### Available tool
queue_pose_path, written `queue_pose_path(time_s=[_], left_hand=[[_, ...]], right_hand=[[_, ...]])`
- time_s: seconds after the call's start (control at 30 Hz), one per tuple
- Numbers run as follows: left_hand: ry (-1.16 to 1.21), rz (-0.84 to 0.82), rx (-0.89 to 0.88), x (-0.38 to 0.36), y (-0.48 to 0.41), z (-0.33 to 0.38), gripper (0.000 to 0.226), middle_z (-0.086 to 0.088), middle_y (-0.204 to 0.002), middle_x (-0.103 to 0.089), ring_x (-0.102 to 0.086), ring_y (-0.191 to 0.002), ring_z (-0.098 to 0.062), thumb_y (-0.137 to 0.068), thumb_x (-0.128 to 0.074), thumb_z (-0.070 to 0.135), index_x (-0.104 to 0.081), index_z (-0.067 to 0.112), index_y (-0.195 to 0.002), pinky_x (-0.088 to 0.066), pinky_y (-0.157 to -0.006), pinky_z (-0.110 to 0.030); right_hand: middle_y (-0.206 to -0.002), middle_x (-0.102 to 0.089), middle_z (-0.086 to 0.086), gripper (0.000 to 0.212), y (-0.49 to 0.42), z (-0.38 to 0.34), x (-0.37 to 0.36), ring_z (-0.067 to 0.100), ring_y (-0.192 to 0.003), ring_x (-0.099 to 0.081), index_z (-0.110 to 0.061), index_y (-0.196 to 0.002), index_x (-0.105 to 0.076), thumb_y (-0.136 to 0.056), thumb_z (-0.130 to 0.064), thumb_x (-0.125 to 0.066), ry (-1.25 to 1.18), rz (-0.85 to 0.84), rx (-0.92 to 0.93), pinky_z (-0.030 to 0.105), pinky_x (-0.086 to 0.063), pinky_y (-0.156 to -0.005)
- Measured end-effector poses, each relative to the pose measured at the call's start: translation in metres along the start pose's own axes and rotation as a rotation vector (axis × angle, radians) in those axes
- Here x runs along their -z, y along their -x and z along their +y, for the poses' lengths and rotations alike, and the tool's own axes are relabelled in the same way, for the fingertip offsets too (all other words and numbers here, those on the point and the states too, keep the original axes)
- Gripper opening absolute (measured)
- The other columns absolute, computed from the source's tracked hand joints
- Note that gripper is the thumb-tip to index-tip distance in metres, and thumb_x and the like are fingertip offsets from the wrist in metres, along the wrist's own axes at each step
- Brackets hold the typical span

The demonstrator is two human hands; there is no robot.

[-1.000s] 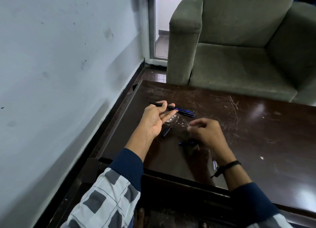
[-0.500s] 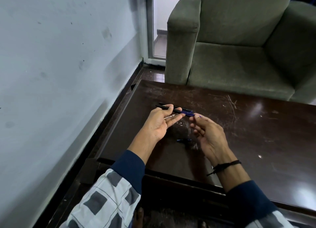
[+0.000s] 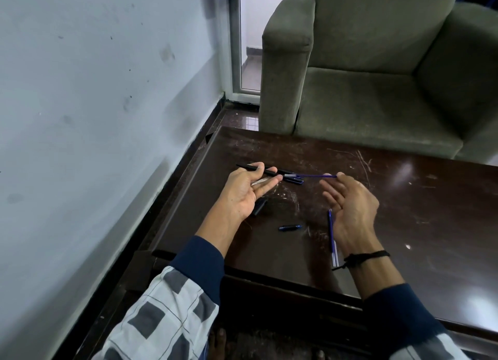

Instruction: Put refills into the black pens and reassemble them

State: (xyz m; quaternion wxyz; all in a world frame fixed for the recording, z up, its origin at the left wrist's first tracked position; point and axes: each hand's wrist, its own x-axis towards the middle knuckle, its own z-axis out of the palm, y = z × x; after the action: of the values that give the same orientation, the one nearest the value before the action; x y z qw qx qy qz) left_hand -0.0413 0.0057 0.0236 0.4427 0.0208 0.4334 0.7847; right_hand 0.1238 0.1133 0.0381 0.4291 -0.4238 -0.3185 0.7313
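My left hand [image 3: 242, 192] holds a black pen barrel [image 3: 266, 171] level above the dark table [image 3: 404, 198], thumb and fingers around its middle. My right hand [image 3: 350, 206] pinches the end of a thin blue refill [image 3: 315, 175] between thumb and forefinger; the refill's other end meets the barrel's right end. A second pen body [image 3: 293, 181] lies just behind that joint. On the table lie a black cap [image 3: 260, 207] under my left palm, a small blue piece [image 3: 289, 227], and another refill [image 3: 332, 235] beside my right wrist.
A grey-green armchair [image 3: 377, 76] stands against the table's far edge. A pale wall [image 3: 94, 117] runs along the left, with a narrow floor gap beside the table. The table's near edge [image 3: 269, 276] is just below my forearms.
My right hand has left the table near the small blue piece, risen and moved right, and now pinches the blue refill stretched out from the barrel. My left hand stays holding the barrel.
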Motion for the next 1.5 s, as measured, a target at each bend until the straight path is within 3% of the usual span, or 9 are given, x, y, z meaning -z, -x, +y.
queue_pose_path(time_s=[0.13,0.3,0.43,0.6,0.77,0.87,1.03,1.17,1.5], left_hand=[[-0.026,0.003,-0.004,0.001,0.000,0.000,0.016,-0.029,-0.111,-0.072,-0.075,-0.096,-0.041,-0.099,-0.060,0.000,-0.058,0.000,-0.115,-0.065,-0.076,-0.039],[-0.105,-0.013,-0.009,0.001,-0.001,-0.003,0.019,-0.023,-0.102,-0.077,-0.076,-0.097,-0.037,-0.098,-0.063,0.003,-0.060,-0.001,-0.117,-0.064,-0.079,-0.038],[-0.120,-0.008,-0.013,0.001,-0.001,-0.003,0.022,-0.022,-0.101,-0.077,-0.076,-0.096,-0.035,-0.098,-0.064,0.004,-0.061,-0.002,-0.119,-0.064,-0.076,-0.036],[-0.110,-0.001,-0.020,0.002,0.000,-0.001,0.021,-0.021,-0.100,-0.078,-0.077,-0.095,-0.034,-0.098,-0.064,0.004,-0.061,-0.002,-0.118,-0.064,-0.074,-0.035],[-0.110,0.011,-0.028,0.003,0.000,0.001,0.024,-0.021,-0.100,-0.078,-0.077,-0.094,-0.032,-0.098,-0.063,0.004,-0.061,-0.002,-0.121,-0.064,-0.075,-0.034],[-0.110,0.012,-0.024,0.003,0.000,0.001,0.026,-0.021,-0.101,-0.078,-0.077,-0.096,-0.032,-0.098,-0.063,0.004,-0.060,-0.003,-0.123,-0.064,-0.076,-0.034],[-0.110,0.018,-0.041,0.006,-0.001,0.004,0.032,-0.021,-0.104,-0.077,-0.076,-0.099,-0.032,-0.098,-0.064,0.005,-0.059,-0.006,-0.128,-0.064,-0.080,-0.035],[-0.081,0.032,-0.058,0.010,-0.004,0.009,0.026,-0.022,-0.103,-0.077,-0.076,-0.097,-0.032,-0.097,-0.066,0.005,-0.061,-0.003,-0.121,-0.063,-0.076,-0.032],[-0.016,0.096,-0.121,0.028,-0.012,0.028,0.008,-0.022,-0.102,-0.077,-0.077,-0.096,-0.030,-0.096,-0.067,0.004,-0.064,0.003,-0.103,-0.062,-0.071,-0.028]], right_hand=[[-0.080,-0.079,0.010,0.004,-0.010,-0.018,0.006,0.018,-0.069,-0.077,-0.007,-0.093,-0.070,-0.092,-0.010,-0.072,0.160,-0.083,0.104,0.018,-0.054,-0.052],[-0.064,-0.074,0.004,0.010,-0.032,-0.036,0.027,0.009,-0.050,-0.062,-0.011,-0.083,-0.075,-0.091,-0.016,-0.076,0.792,-0.169,0.226,0.022,-0.054,-0.051],[-0.061,-0.074,-0.002,0.015,-0.042,-0.038,0.040,0.019,-0.065,-0.073,-0.021,-0.078,-0.076,-0.087,-0.033,-0.080,1.337,-0.072,0.210,0.042,-0.064,-0.076],[-0.103,-0.072,0.012,0.019,-0.041,-0.034,0.042,0.034,-0.096,-0.068,-0.016,-0.106,-0.069,-0.090,-0.027,-0.070,1.709,-0.059,0.105,0.044,-0.058,-0.088],[-0.084,-0.073,0.007,0.028,-0.039,-0.028,0.038,0.023,-0.072,-0.069,-0.011,-0.106,-0.067,-0.090,-0.032,-0.075,1.755,-0.081,0.054,0.034,-0.048,-0.068],[-0.067,-0.075,0.002,0.025,-0.043,-0.024,0.037,0.016,-0.054,-0.072,-0.011,-0.101,-0.067,-0.091,-0.032,-0.075,1.705,-0.082,0.022,0.034,-0.058,-0.066],[-0.067,-0.076,0.002,0.018,-0.047,-0.021,0.039,0.021,-0.070,-0.076,-0.010,-0.099,-0.067,-0.097,-0.028,-0.068,1.671,-0.063,0.072,0.042,-0.061,-0.079],[-0.091,-0.076,0.010,0.012,-0.046,-0.021,0.039,0.031,-0.088,-0.073,-0.010,-0.103,-0.064,-0.095,-0.019,-0.065,1.729,-0.063,0.082,0.046,-0.060,-0.086],[-0.098,-0.074,0.012,0.014,-0.041,-0.022,0.036,0.032,-0.092,-0.072,-0.010,-0.106,-0.061,-0.095,-0.019,-0.062,1.796,-0.081,0.091,0.048,-0.059,-0.089]])
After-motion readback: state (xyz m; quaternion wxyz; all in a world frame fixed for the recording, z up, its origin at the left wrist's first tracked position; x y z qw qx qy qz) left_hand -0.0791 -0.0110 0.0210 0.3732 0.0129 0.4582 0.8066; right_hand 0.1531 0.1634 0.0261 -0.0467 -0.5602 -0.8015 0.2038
